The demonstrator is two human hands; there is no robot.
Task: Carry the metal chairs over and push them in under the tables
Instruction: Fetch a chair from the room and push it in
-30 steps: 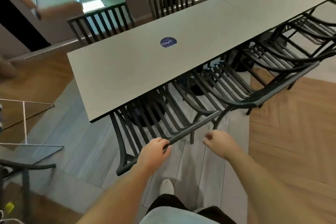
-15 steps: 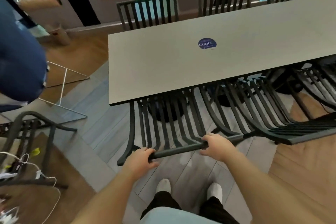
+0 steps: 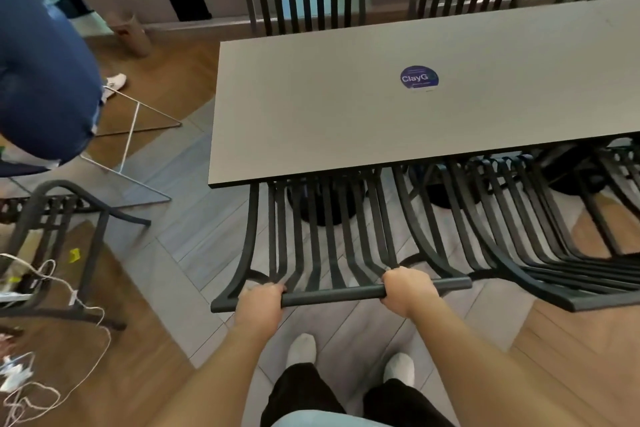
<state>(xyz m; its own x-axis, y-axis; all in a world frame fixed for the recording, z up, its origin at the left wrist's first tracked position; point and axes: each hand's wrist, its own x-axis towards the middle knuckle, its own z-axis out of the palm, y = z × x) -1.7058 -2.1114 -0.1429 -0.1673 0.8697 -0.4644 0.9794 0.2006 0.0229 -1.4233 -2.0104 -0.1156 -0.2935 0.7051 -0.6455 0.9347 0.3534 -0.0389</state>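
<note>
The top rail of a black metal chair (image 3: pixel 322 246) was gripped by both hands. The left hand (image 3: pixel 259 305) was curled over the rail near its left end, and the right hand (image 3: pixel 407 291) was wrapped round it further along, with a bare stretch of rail between them. The chair's slatted back was tilted towards the person, and its front part was hidden beneath the near edge of the grey table (image 3: pixel 346 114), at the table's left end.

Just to the right of that chair, a second slatted chair (image 3: pixel 519 236) was seen tucked under the same edge of the table. On the far side of the table, two more chair backs (image 3: pixel 304 3) stood upright against its far edge. A round blue sticker (image 3: pixel 419 77) lay on the tabletop.

To the left of the table, well apart from it, another dark chair (image 3: pixel 59 218) stood on the floor, with white cables (image 3: pixel 52 374) trailing beside it. Further left, part of another person in blue clothing (image 3: pixel 41 62) was in view.
</note>
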